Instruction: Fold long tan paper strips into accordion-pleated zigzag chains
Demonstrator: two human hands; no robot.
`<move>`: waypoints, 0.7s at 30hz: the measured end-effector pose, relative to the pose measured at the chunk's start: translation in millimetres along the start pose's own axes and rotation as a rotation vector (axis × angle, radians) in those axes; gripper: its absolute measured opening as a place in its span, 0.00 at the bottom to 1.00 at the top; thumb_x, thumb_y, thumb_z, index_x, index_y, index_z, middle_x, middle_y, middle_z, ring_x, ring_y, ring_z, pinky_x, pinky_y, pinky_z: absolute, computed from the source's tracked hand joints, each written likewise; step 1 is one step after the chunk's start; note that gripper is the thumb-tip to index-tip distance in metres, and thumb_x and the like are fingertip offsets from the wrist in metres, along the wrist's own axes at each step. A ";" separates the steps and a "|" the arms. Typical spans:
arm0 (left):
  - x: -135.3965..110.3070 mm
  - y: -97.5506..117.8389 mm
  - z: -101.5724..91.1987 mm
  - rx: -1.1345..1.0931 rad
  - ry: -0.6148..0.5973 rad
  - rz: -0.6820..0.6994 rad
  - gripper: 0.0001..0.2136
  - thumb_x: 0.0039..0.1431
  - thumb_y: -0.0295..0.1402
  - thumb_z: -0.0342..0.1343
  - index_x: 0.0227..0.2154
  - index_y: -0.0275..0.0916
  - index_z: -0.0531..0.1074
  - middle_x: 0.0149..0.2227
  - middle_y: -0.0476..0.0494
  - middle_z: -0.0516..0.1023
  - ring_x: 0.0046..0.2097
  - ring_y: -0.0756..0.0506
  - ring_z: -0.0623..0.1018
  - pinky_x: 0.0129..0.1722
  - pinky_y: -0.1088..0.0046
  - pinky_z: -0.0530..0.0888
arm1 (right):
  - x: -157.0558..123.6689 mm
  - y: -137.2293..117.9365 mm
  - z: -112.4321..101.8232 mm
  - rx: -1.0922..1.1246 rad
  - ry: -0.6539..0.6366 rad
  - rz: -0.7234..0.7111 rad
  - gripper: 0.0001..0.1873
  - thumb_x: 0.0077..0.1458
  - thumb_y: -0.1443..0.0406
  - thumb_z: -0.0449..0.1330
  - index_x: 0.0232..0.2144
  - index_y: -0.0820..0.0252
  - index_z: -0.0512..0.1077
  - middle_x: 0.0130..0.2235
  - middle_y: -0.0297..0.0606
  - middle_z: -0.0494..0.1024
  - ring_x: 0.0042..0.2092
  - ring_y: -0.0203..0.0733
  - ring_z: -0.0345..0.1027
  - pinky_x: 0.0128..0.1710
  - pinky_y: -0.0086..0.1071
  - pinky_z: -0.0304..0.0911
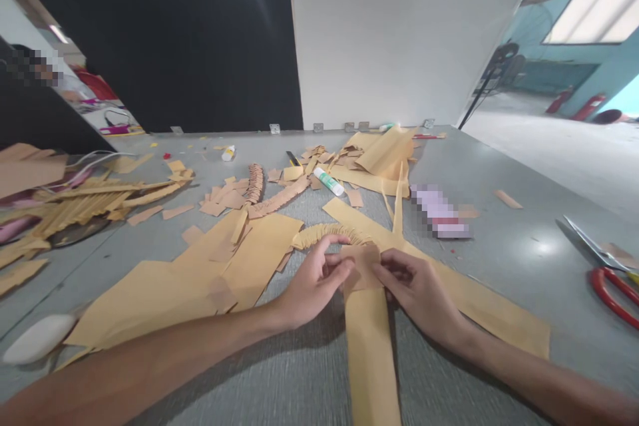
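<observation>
Both hands pinch a small brown paper piece (366, 267) in the middle of the view. My left hand (314, 279) has it by its left edge, thumb in front and fingers curled. At the right edge, my right hand (414, 286) grips it between thumb and bent fingers. The piece lies over the upper part of a long tan paper strip (373, 359) that runs down toward me. Just beyond my fingers curves a pleated paper strip (319, 234); whether it joins the brown piece is hidden.
Large tan paper sheets (150, 293) spread to the left. A glue stick (328, 181), a utility knife (293, 158) and brown scraps (224, 196) lie farther back. Red-handled scissors (616, 293) rest at right, a white computer mouse (40, 339) at left. Panels (379, 33) stand along the back edge.
</observation>
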State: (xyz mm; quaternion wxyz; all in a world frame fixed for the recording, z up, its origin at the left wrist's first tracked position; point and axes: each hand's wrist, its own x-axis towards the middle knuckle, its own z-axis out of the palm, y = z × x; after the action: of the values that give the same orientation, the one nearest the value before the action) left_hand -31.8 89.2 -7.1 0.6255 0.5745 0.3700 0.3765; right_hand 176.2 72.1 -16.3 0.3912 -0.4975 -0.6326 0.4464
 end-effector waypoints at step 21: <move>3.4 -5.8 -2.9 0.047 -0.055 0.043 0.14 0.66 0.42 0.56 0.45 0.36 0.74 0.33 0.41 0.81 0.34 0.44 0.79 0.35 0.69 0.72 | 1.5 -4.6 -3.3 0.034 -0.035 0.062 0.12 0.62 0.57 0.61 0.30 0.57 0.67 0.23 0.26 0.64 0.21 0.31 0.56 0.20 0.29 0.53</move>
State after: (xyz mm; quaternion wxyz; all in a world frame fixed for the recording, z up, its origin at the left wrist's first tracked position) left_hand -32.6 93.3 -13.2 0.6136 0.6070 0.3491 0.3650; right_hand 177.8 73.6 -10.9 0.3745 -0.5021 -0.6161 0.4776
